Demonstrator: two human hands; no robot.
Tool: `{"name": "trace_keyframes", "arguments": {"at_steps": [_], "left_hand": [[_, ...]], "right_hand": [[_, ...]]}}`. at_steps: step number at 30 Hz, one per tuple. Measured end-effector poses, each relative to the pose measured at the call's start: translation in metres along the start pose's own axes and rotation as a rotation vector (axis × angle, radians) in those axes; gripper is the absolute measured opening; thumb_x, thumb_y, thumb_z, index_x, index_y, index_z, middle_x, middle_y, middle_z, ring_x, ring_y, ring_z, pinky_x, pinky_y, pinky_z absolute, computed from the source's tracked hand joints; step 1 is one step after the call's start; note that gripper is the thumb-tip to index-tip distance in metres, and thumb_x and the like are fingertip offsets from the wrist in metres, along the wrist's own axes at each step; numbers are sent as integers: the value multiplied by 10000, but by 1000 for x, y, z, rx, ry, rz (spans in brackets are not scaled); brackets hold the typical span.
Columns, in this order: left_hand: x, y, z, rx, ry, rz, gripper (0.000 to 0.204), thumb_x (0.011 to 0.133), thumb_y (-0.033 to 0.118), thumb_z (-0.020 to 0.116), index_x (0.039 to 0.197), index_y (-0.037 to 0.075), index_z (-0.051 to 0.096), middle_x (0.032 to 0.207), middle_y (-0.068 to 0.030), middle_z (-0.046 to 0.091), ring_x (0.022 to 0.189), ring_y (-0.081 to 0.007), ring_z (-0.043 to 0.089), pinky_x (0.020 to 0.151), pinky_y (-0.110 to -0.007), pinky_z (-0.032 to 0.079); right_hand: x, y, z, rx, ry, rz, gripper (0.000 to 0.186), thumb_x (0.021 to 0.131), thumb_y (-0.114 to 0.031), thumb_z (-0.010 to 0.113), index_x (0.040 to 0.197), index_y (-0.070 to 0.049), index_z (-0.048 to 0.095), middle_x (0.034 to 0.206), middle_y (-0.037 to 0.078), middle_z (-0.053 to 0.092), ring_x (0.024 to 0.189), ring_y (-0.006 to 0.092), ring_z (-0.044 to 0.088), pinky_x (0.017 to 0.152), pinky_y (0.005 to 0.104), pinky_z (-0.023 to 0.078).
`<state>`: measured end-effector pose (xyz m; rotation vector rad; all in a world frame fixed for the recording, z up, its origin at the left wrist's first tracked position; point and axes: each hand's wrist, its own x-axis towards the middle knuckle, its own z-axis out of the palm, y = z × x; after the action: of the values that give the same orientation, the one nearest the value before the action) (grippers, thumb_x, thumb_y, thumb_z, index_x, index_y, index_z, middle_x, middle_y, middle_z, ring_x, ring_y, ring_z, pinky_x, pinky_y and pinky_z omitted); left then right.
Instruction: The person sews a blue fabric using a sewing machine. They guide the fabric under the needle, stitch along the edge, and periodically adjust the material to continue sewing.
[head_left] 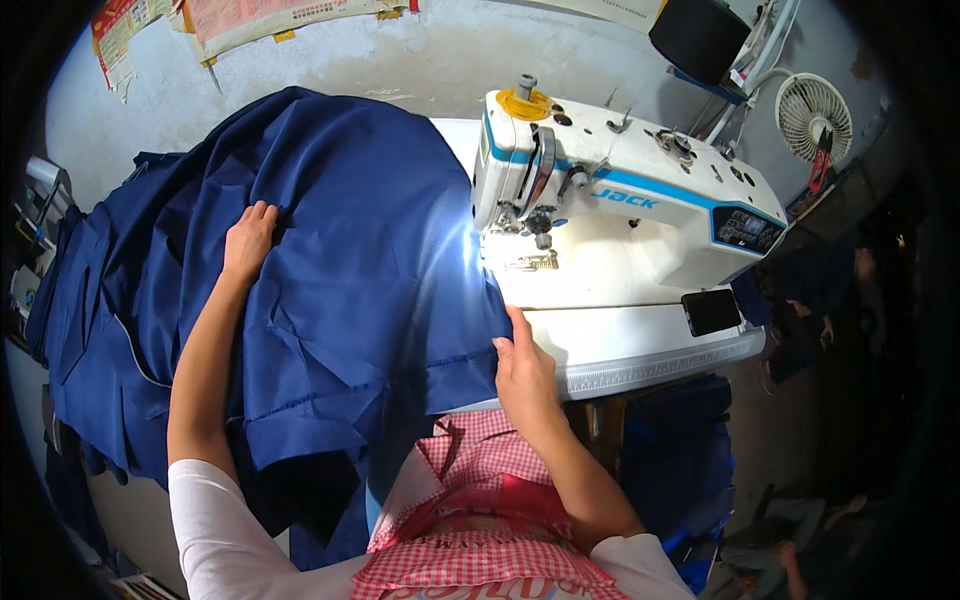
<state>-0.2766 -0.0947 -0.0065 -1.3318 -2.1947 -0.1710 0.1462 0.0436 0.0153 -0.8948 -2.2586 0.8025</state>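
A large piece of dark blue cloth (350, 260) is spread in folds over the sewing table and hangs over its front. My left hand (251, 235) grips a bunched fold of it, fingers curled. My right hand (522, 365) holds the cloth's right edge by the table's front edge, below the needle area. A white and blue sewing machine (630, 180) stands at the right, its lamp lighting the cloth beside the presser foot (540, 262). A black phone (710, 311) lies on the table to the right of my right hand.
A ruler strip (660, 362) runs along the table edge. A fan (810, 118) and black lampshade-like object (700, 40) are at upper right. Blue fabric (675, 450) hangs below the table. Other people (850, 300) sit in shadow at far right. Papers (260, 25) hang on the wall.
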Motion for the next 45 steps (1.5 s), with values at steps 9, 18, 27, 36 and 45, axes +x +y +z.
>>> {"name": "trace_keyframes", "arguments": {"at_steps": [9, 18, 27, 36, 45], "left_hand": [[36, -27, 37, -7, 4, -195, 205, 890, 157, 541, 1080, 83, 550, 1087, -119, 596, 989, -304, 615, 756, -419, 539], [-8, 23, -58, -909, -278, -165, 537, 872, 147, 626, 1344, -35, 446, 1383, -180, 480, 1299, -281, 441, 1107, -374, 313], [-161, 139, -179, -201, 156, -180, 591, 860, 418, 683, 1222, -34, 563, 1200, -257, 577, 1115, -417, 546, 982, -473, 429], [-193, 144, -137, -77, 17, -480, 351, 941, 126, 475, 1250, -11, 565, 1259, -236, 566, 1145, -385, 559, 969, -484, 442], [-192, 126, -118, 116, -20, -499, 442, 927, 66, 396, 1280, 207, 623, 1313, -100, 576, 1121, -324, 603, 828, -502, 512]], "right_hand": [[33, 24, 27, 38, 156, -58, 334, 927, -184, 588, 1227, -53, 520, 834, 220, 662, 741, 376, 661, 644, 430, 516], [40, 21, 32, 328, 186, -75, 386, 910, -271, 626, 1181, -19, 517, 735, 204, 634, 673, 368, 648, 590, 436, 495], [36, 30, 34, 336, 312, -154, 308, 935, -219, 580, 1143, -36, 445, 736, 207, 636, 697, 422, 626, 596, 496, 479], [35, 23, 41, 345, 313, -172, 299, 944, -225, 569, 1139, -41, 436, 722, 180, 630, 692, 399, 630, 607, 483, 482], [34, 24, 38, 356, 284, -159, 301, 951, -227, 559, 1144, -38, 426, 708, 176, 631, 693, 393, 635, 602, 487, 479]]}}
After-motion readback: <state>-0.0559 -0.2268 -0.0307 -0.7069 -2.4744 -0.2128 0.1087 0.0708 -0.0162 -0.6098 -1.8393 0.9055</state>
